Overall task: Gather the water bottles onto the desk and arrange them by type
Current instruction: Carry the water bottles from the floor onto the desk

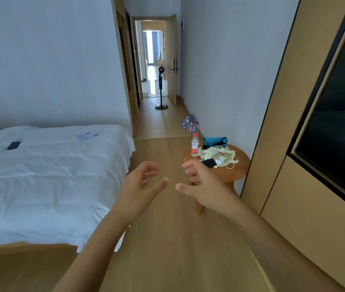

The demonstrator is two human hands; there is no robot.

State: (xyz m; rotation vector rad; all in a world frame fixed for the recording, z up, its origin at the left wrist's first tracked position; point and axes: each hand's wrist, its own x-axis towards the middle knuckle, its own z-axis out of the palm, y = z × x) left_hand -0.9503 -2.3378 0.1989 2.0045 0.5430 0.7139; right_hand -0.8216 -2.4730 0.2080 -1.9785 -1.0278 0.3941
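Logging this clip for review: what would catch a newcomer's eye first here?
Two bare hands, the left hand and right hand, reach forward open and empty at centre. Just beyond the right one, a red-capped water bottle stands upright on a cluttered round wooden stool. A white bed fills the left.

bed at left, round stool at right by the wall. bottle upright on stool's left edge, pouch just behind clutter. bottle pack on floor beyond, fan farther down hall.
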